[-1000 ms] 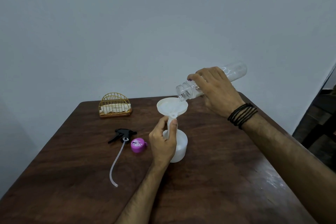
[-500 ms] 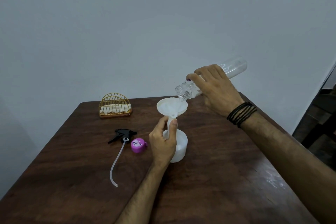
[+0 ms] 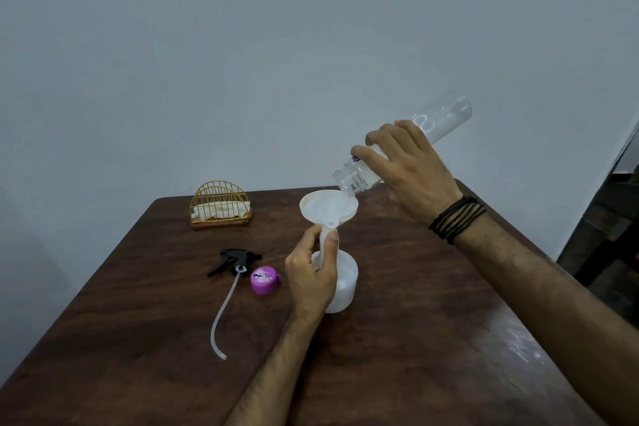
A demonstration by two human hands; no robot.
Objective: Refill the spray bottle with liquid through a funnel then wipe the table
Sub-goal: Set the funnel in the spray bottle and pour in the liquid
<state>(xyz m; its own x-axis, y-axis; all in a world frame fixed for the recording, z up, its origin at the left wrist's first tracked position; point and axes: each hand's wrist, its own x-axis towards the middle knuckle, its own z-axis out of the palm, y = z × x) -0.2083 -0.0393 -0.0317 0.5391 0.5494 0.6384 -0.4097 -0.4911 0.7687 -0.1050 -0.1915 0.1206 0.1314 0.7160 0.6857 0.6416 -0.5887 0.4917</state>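
While the right hand [image 3: 411, 166] grips the clear bottle [image 3: 439, 121] about its shoulder, tilted mouth-down over the white funnel [image 3: 328, 206], the left hand [image 3: 311, 273] pinches the funnel stem between thumb and forefinger. The funnel stands in the neck of the white spray bottle [image 3: 342, 284], which sits upright on the tabletop [image 3: 415, 339] near its middle.

Contents: the clear bottle appears nearly drained (only a little liquid shows near its mouth); the fill level in the opaque spray bottle cannot be read.

Handling, as judged: both bottles are thin, light plastic, liable to tip or dent, so the stem hold is prudent. A wet neck may prove slippery.

Also noted: black trigger head [image 3: 237, 259] with dip tube, purple cap [image 3: 264, 280], and a wire holder [image 3: 221, 206] containing a pale cloth.
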